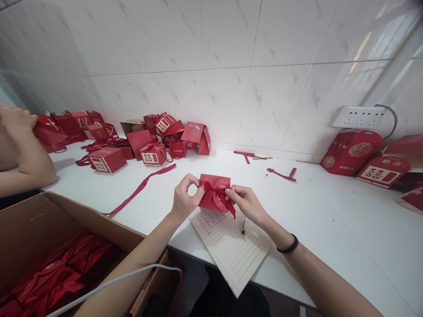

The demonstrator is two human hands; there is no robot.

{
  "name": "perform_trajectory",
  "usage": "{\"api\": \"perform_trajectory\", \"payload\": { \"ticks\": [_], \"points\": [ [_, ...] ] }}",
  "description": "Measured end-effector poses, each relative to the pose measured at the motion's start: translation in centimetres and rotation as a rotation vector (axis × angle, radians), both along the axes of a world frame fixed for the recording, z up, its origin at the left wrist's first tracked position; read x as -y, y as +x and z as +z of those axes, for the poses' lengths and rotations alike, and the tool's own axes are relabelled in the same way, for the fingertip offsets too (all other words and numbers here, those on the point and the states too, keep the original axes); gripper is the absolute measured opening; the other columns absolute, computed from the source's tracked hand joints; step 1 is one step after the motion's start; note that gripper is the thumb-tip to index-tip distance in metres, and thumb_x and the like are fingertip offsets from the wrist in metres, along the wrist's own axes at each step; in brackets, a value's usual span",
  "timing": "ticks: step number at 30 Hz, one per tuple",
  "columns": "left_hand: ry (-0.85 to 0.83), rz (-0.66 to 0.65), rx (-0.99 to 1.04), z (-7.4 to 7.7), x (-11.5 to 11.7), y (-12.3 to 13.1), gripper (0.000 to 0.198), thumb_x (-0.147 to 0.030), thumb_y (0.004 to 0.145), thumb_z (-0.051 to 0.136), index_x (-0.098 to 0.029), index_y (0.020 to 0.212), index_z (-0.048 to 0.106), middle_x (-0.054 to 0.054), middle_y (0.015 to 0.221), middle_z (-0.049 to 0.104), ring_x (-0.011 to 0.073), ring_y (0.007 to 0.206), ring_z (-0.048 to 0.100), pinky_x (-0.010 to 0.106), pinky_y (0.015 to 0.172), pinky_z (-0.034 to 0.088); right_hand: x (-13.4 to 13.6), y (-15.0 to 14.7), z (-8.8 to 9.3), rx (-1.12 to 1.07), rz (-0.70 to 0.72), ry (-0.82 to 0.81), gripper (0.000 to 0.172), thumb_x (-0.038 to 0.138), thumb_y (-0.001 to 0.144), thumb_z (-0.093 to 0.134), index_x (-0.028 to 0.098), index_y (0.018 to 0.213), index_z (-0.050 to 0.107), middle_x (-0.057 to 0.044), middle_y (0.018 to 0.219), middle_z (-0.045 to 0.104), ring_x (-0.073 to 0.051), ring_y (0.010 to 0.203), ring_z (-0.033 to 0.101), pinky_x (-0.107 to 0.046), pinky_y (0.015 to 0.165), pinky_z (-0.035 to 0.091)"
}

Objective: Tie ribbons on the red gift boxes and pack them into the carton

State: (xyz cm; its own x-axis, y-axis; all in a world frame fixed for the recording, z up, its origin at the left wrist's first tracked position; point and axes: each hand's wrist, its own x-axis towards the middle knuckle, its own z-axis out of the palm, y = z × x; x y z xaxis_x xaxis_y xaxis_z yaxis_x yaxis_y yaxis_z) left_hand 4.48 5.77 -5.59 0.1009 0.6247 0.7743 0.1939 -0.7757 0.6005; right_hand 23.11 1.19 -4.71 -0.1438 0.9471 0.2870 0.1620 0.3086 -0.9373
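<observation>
I hold a small red gift box (214, 182) over the white table (330, 220), just above a lined sheet of paper (231, 251). A red ribbon bow (216, 193) is tied across its front. My left hand (183, 198) pinches the bow's left loop with thumb and forefinger. My right hand (244, 203) pinches the right loop; a black band is on that wrist. A loose ribbon tail hangs below the box.
A pen (243, 226) lies on the paper. Several finished red boxes (152, 141) stand along the tiled wall at left, larger red boxes (357, 154) at right under a power strip (359, 117). A loose ribbon (142, 187) trails on the table. A cardboard carton (49, 246) holds flat red blanks. Another person's arm (23, 149) rests at far left.
</observation>
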Motion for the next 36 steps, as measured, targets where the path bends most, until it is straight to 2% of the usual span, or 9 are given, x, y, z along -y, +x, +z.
{"api": "perform_trajectory", "payload": {
  "ticks": [6, 10, 14, 17, 21, 23, 25, 28, 36],
  "points": [
    [0.152, 0.063, -0.078, 0.45, 0.16, -0.10, 0.016, -0.008, 0.071, 0.051, -0.021, 0.067, 0.041, 0.000, 0.071, 0.045, 0.0143, 0.068, 0.048, 0.029, 0.062, 0.044, 0.08, -0.06, 0.15, 0.011, 0.001, -0.010, 0.048, 0.062, 0.077, 0.053, 0.017, 0.059, 0.052, 0.001, 0.057, 0.046, -0.012, 0.056, 0.041, -0.026, 0.055, 0.035],
    [0.115, 0.021, -0.045, 0.20, 0.00, -0.05, 0.013, -0.009, 0.073, 0.049, -0.021, 0.071, 0.045, 0.001, 0.074, 0.046, 0.0155, 0.072, 0.049, 0.031, 0.065, 0.045, 0.10, -0.02, 0.26, 0.030, -0.015, -0.015, 0.050, 0.063, 0.075, 0.053, 0.017, 0.058, 0.051, 0.001, 0.057, 0.046, -0.012, 0.054, 0.039, -0.026, 0.053, 0.033],
    [0.056, 0.019, 0.003, 0.05, -0.09, -0.04, 0.014, -0.009, 0.074, 0.048, -0.021, 0.070, 0.042, 0.001, 0.074, 0.045, 0.0149, 0.071, 0.047, 0.030, 0.065, 0.044, 0.05, 0.03, 0.17, 0.020, -0.005, -0.012, 0.049, 0.064, 0.074, 0.054, 0.017, 0.058, 0.052, 0.001, 0.057, 0.045, -0.012, 0.055, 0.039, -0.026, 0.053, 0.033],
    [0.117, 0.013, -0.075, 0.37, 0.15, -0.08, 0.018, -0.006, 0.071, 0.048, -0.021, 0.067, 0.039, 0.001, 0.071, 0.043, 0.0154, 0.069, 0.047, 0.030, 0.062, 0.043, 0.00, 0.08, 0.06, 0.020, -0.004, -0.016, 0.048, 0.062, 0.076, 0.054, 0.017, 0.058, 0.052, 0.001, 0.057, 0.045, -0.011, 0.055, 0.039, -0.026, 0.053, 0.033],
    [0.170, -0.090, -0.137, 0.59, 0.46, -0.30, 0.014, -0.008, 0.069, 0.049, -0.021, 0.075, 0.046, 0.005, 0.084, 0.049, 0.0193, 0.082, 0.052, 0.036, 0.072, 0.047, -0.12, 0.28, 0.07, -0.006, -0.029, -0.024, 0.048, 0.061, 0.075, 0.056, 0.017, 0.057, 0.052, 0.001, 0.057, 0.047, -0.012, 0.055, 0.041, -0.026, 0.054, 0.034],
    [0.116, -0.175, -0.095, 0.45, 0.43, -0.44, 0.019, -0.012, 0.070, 0.048, -0.020, 0.087, 0.049, 0.008, 0.097, 0.053, 0.0220, 0.095, 0.053, 0.040, 0.082, 0.047, -0.17, 0.38, 0.11, -0.022, -0.039, -0.027, 0.047, 0.061, 0.073, 0.057, 0.017, 0.057, 0.054, 0.000, 0.057, 0.048, -0.012, 0.056, 0.043, -0.026, 0.055, 0.036],
    [0.031, -0.224, -0.049, 0.27, 0.32, -0.53, 0.025, -0.012, 0.073, 0.044, -0.020, 0.095, 0.050, 0.009, 0.101, 0.057, 0.0220, 0.100, 0.055, 0.041, 0.087, 0.047, -0.19, 0.45, 0.12, -0.034, -0.048, -0.033, 0.046, 0.060, 0.073, 0.058, 0.016, 0.058, 0.056, 0.001, 0.056, 0.049, -0.012, 0.055, 0.044, -0.026, 0.056, 0.037],
    [-0.043, -0.199, -0.051, 0.18, 0.13, -0.53, 0.027, -0.008, 0.075, 0.042, -0.018, 0.096, 0.055, 0.007, 0.095, 0.061, 0.0196, 0.093, 0.059, 0.037, 0.084, 0.048, -0.18, 0.47, 0.11, -0.044, -0.045, -0.043, 0.046, 0.059, 0.073, 0.058, 0.016, 0.058, 0.056, 0.001, 0.056, 0.048, -0.012, 0.055, 0.044, -0.026, 0.056, 0.038],
    [0.036, -0.150, -0.088, 0.44, -0.04, -0.33, 0.014, -0.014, 0.077, 0.057, -0.017, 0.090, 0.059, 0.006, 0.083, 0.060, 0.0172, 0.080, 0.059, 0.034, 0.074, 0.050, -0.17, 0.38, 0.18, -0.048, -0.035, -0.033, 0.047, 0.060, 0.073, 0.058, 0.016, 0.056, 0.054, 0.001, 0.055, 0.048, -0.011, 0.054, 0.044, -0.025, 0.056, 0.037]
  ]
}}
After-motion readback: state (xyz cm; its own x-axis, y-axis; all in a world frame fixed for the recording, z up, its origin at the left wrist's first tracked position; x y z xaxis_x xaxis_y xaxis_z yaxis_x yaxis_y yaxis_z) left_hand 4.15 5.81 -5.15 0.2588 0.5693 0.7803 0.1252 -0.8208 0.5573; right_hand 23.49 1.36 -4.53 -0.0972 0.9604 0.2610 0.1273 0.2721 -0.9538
